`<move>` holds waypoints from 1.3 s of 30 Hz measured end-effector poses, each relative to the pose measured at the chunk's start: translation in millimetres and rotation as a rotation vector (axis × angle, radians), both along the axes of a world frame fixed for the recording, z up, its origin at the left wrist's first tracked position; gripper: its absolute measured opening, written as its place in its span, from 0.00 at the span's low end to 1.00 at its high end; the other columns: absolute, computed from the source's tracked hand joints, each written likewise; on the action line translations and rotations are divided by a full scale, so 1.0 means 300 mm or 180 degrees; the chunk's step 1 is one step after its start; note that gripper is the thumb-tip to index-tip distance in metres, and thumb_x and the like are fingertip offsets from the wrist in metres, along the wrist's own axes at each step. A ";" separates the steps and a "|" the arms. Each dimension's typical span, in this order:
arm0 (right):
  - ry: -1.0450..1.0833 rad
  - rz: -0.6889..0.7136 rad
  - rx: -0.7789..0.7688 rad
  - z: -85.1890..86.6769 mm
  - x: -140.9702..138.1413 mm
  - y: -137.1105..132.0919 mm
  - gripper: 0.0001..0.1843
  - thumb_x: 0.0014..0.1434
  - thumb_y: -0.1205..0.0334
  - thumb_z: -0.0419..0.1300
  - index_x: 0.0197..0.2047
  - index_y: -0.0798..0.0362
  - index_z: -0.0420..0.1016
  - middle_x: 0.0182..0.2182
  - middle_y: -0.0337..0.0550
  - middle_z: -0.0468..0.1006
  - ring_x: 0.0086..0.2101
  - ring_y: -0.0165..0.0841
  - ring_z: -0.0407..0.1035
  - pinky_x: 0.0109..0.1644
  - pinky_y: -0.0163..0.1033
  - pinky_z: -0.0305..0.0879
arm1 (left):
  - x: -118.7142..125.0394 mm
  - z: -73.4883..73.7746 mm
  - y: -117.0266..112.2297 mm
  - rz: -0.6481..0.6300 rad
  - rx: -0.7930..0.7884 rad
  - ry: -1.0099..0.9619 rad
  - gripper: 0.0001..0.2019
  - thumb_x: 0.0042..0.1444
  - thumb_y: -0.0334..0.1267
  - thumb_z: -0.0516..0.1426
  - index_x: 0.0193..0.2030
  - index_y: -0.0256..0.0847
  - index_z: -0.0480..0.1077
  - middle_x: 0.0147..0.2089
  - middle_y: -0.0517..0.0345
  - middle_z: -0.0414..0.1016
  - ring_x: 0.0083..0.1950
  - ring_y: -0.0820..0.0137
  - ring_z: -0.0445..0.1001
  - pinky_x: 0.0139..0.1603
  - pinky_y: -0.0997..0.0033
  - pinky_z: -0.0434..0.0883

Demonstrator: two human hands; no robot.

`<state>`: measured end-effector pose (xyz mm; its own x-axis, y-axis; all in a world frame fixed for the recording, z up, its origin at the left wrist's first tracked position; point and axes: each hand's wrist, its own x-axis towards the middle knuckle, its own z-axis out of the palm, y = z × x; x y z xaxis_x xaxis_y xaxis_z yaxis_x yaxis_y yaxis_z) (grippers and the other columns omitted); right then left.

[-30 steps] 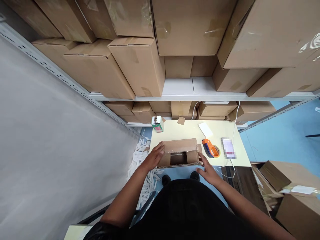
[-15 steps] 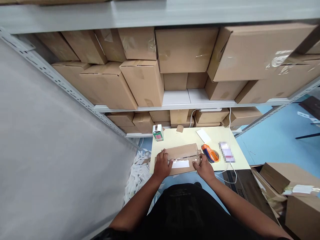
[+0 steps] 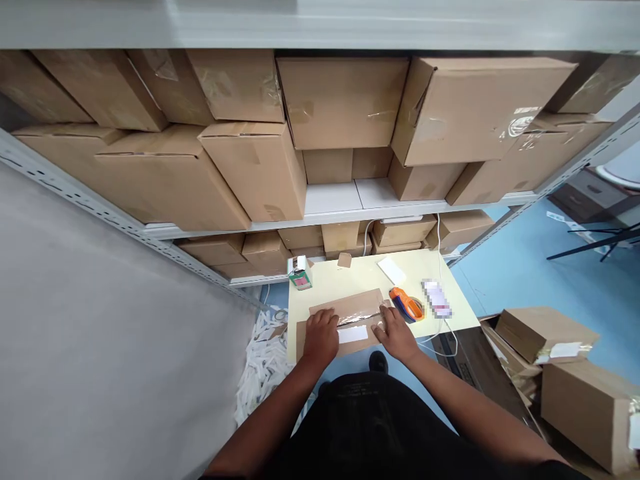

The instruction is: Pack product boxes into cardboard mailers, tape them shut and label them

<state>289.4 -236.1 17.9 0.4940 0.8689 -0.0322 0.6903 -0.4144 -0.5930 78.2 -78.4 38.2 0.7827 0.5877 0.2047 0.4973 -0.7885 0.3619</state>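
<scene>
Cardboard carton lies side to side at the near edge of the table

The pale metal rack fills the background, its shelves stacked with plain brown boxes, some banded with shiny tape. Below it, the smooth, pale-yellow table bears the carton between the two hands. The carton's long axis runs left to right, slightly slanted, its right end farther from the person than its left. The carton is flat-topped and oblong, in matt brown board; a glossy clear strip and a dark seam follow its length.

The left hand lies over the left end, fingers bent onto the board and set close together; the right hand curls over the right end, fingers slightly parted. Whether either pinches the cardboard, I cannot tell.

Just beyond the right hand sits an orange-and-blue tape dispenser; to its right, a flat rectangular item is pixelated. A green-and-white box stands upright at the far left corner, its print too small to read. The white label on the carton's near part shows no legible writing.
</scene>
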 end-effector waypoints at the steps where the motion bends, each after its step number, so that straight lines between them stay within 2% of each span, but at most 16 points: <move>1: 0.0109 0.0033 0.0000 0.012 0.013 0.002 0.30 0.67 0.49 0.57 0.68 0.51 0.62 0.59 0.56 0.70 0.59 0.48 0.68 0.65 0.54 0.65 | 0.011 0.007 -0.002 0.0060 -0.0026 0.0010 0.14 0.57 0.27 0.55 0.46 0.43 0.76 0.58 0.44 0.78 0.60 0.47 0.71 0.60 0.41 0.66; 5: 0.0697 0.0149 -0.0125 0.042 0.134 0.019 0.24 0.66 0.48 0.57 0.61 0.49 0.68 0.50 0.48 0.77 0.47 0.41 0.75 0.53 0.48 0.72 | 0.038 0.019 -0.005 0.0156 -0.0016 0.0056 0.08 0.62 0.32 0.54 0.44 0.43 0.74 0.54 0.44 0.77 0.59 0.48 0.69 0.60 0.42 0.64; 7: 0.0836 0.0102 -0.0210 0.043 0.247 0.041 0.20 0.66 0.49 0.56 0.57 0.47 0.71 0.42 0.42 0.80 0.41 0.39 0.76 0.48 0.44 0.72 | 0.043 0.019 -0.006 0.0173 -0.0016 0.0119 0.08 0.65 0.34 0.53 0.44 0.43 0.74 0.54 0.44 0.76 0.59 0.48 0.69 0.61 0.42 0.63; 9: 0.0719 -0.0130 -0.0370 0.034 0.385 0.083 0.17 0.65 0.49 0.56 0.52 0.48 0.75 0.39 0.42 0.81 0.40 0.39 0.77 0.45 0.42 0.70 | 0.046 0.018 -0.009 0.0222 -0.0034 0.0171 0.09 0.65 0.35 0.53 0.46 0.44 0.74 0.56 0.45 0.76 0.61 0.49 0.68 0.63 0.42 0.62; 12: 0.0404 -0.0561 -0.0874 -0.005 0.589 0.183 0.20 0.65 0.49 0.56 0.53 0.51 0.76 0.45 0.48 0.82 0.44 0.42 0.77 0.45 0.42 0.68 | 0.054 0.017 -0.014 0.0315 -0.0071 0.0191 0.10 0.66 0.36 0.54 0.50 0.44 0.75 0.57 0.45 0.76 0.61 0.49 0.68 0.66 0.43 0.61; 14: 0.0219 -0.0593 -0.1213 -0.045 0.693 0.260 0.24 0.65 0.49 0.56 0.57 0.54 0.74 0.50 0.54 0.80 0.48 0.45 0.76 0.46 0.43 0.68 | 0.061 0.018 -0.018 0.0378 -0.0102 0.0206 0.11 0.66 0.37 0.54 0.52 0.44 0.75 0.57 0.45 0.76 0.61 0.50 0.69 0.66 0.44 0.61; 16: 0.0083 -0.0486 -0.1541 -0.088 0.759 0.332 0.27 0.64 0.46 0.57 0.58 0.56 0.72 0.53 0.58 0.78 0.51 0.48 0.75 0.47 0.44 0.68 | 0.068 0.020 -0.021 0.0416 -0.0123 0.0247 0.12 0.66 0.37 0.54 0.53 0.43 0.75 0.58 0.46 0.76 0.62 0.50 0.69 0.67 0.44 0.61; 19: 0.0013 -0.0434 -0.1963 -0.137 0.798 0.410 0.32 0.61 0.40 0.60 0.57 0.57 0.72 0.53 0.63 0.75 0.53 0.51 0.73 0.48 0.48 0.69 | 0.075 0.024 -0.024 0.0450 -0.0141 0.0359 0.13 0.67 0.37 0.54 0.54 0.43 0.74 0.59 0.46 0.76 0.64 0.51 0.68 0.68 0.45 0.61; 21: -0.0056 -0.0485 -0.1929 -0.144 0.794 0.437 0.33 0.60 0.40 0.60 0.58 0.57 0.71 0.53 0.64 0.75 0.53 0.52 0.72 0.50 0.50 0.70 | 0.078 0.026 -0.025 0.0481 -0.0158 0.0412 0.13 0.67 0.38 0.54 0.55 0.43 0.74 0.60 0.46 0.75 0.64 0.51 0.68 0.68 0.45 0.60; 24: -0.0129 -0.0332 -0.1264 -0.115 0.734 0.425 0.27 0.64 0.46 0.57 0.59 0.56 0.72 0.55 0.61 0.75 0.53 0.49 0.72 0.53 0.49 0.69 | 0.080 0.028 -0.028 0.0513 -0.0206 0.0419 0.13 0.68 0.38 0.53 0.55 0.43 0.74 0.60 0.46 0.75 0.65 0.52 0.68 0.69 0.45 0.60; 27: 0.0458 0.0256 -0.0643 -0.059 0.605 0.349 0.23 0.68 0.46 0.52 0.56 0.52 0.75 0.47 0.50 0.80 0.46 0.43 0.75 0.51 0.45 0.69 | 0.079 0.028 -0.032 0.0528 -0.0283 0.0394 0.14 0.67 0.38 0.53 0.55 0.44 0.75 0.60 0.46 0.75 0.65 0.52 0.68 0.69 0.44 0.60; 30: 0.1187 0.0784 -0.0571 -0.017 0.446 0.248 0.24 0.67 0.43 0.53 0.57 0.48 0.74 0.39 0.43 0.81 0.39 0.40 0.76 0.46 0.44 0.70 | 0.075 0.025 -0.035 0.0544 -0.0327 0.0342 0.14 0.67 0.38 0.54 0.55 0.44 0.75 0.61 0.46 0.75 0.65 0.51 0.67 0.69 0.44 0.60; 34: 0.1100 0.0495 -0.0629 -0.001 0.306 0.164 0.34 0.64 0.44 0.58 0.69 0.48 0.63 0.48 0.46 0.80 0.39 0.39 0.76 0.46 0.44 0.70 | 0.070 0.019 -0.036 0.0550 -0.0297 0.0269 0.13 0.67 0.38 0.54 0.54 0.44 0.75 0.60 0.46 0.75 0.64 0.51 0.67 0.68 0.44 0.60; 36: 0.0970 0.0368 -0.0626 0.000 0.279 0.146 0.36 0.64 0.46 0.58 0.71 0.50 0.60 0.53 0.50 0.78 0.42 0.40 0.76 0.48 0.46 0.70 | 0.067 0.016 -0.034 0.0527 -0.0277 0.0227 0.12 0.67 0.38 0.54 0.53 0.43 0.75 0.60 0.46 0.75 0.64 0.50 0.67 0.67 0.44 0.60; 39: 0.0820 0.0236 -0.0604 0.006 0.253 0.130 0.34 0.65 0.47 0.57 0.70 0.51 0.61 0.55 0.53 0.76 0.46 0.43 0.76 0.52 0.48 0.70 | 0.063 0.014 -0.030 0.0473 -0.0257 0.0190 0.11 0.66 0.38 0.54 0.51 0.43 0.75 0.59 0.45 0.75 0.63 0.50 0.68 0.67 0.42 0.60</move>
